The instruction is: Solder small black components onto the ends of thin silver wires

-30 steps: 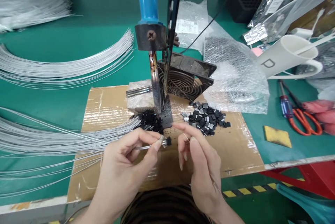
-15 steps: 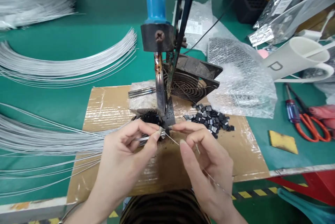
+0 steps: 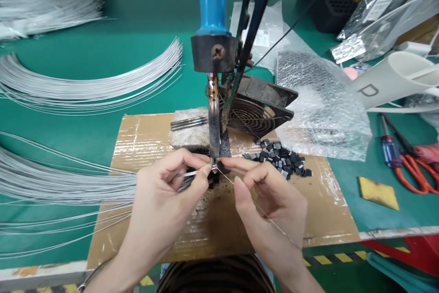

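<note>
Left hand (image 3: 168, 204): thumb and index closed in a pinch on white wires (image 3: 190, 174), other fingers curled. Right hand (image 3: 274, 206): half-curled, index reaching to the work end; thumb tip against a bent finger, with the thin wire (image 3: 270, 221) held there and trailing back across the palm.

Change: the wire ends, lower and apart a second ago, are now right at the iron tip (image 3: 214, 146). The right hand has closed in from the side; the thin wire now runs up to that spot. Judged: positioning done, contact under way; steadiness matters. Black part at the ends mostly hidden by fingers.

Outward: wire bundle (image 3: 85, 183) left, black pile (image 3: 286, 160) right, both partly on cardboard (image 3: 318, 210); fan (image 3: 254, 110) behind.
</note>
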`<state>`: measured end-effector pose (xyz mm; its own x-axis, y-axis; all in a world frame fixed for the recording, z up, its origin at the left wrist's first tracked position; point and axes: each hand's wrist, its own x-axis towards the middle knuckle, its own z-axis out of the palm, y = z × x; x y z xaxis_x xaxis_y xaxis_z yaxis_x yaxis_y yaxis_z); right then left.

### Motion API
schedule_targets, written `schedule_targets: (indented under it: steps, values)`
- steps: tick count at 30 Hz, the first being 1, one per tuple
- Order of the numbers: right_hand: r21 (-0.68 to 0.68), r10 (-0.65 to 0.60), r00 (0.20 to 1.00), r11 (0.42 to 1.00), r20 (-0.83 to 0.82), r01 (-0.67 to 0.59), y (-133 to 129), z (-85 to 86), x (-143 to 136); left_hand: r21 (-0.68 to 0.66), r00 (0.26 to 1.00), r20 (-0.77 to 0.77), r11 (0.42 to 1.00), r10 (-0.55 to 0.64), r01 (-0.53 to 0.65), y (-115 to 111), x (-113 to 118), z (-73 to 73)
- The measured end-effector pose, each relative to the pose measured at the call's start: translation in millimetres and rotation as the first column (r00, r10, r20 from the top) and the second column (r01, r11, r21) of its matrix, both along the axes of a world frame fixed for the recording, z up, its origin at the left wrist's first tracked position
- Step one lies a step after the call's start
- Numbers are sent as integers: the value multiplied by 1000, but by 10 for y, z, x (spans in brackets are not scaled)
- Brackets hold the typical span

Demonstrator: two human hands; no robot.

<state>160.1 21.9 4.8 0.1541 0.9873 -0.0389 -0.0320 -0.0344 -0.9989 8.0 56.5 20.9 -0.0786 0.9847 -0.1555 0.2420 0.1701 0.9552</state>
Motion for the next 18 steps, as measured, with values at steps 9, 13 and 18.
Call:
schedule_targets:
  steps: [9,13,18]
  values:
    - [18,-10,1000,1000,-8,10,52,13,-16,9,1000,-9,1000,29,-29,19,11,50]
    - [34,-14,1000,999,-20,14,62,18,-20,10,998,-38,999,51,-50,14,8,49]
    - [36,-17,999,999,-28,18,68,22,-25,17,999,-20,999,47,-47,10,-9,46]
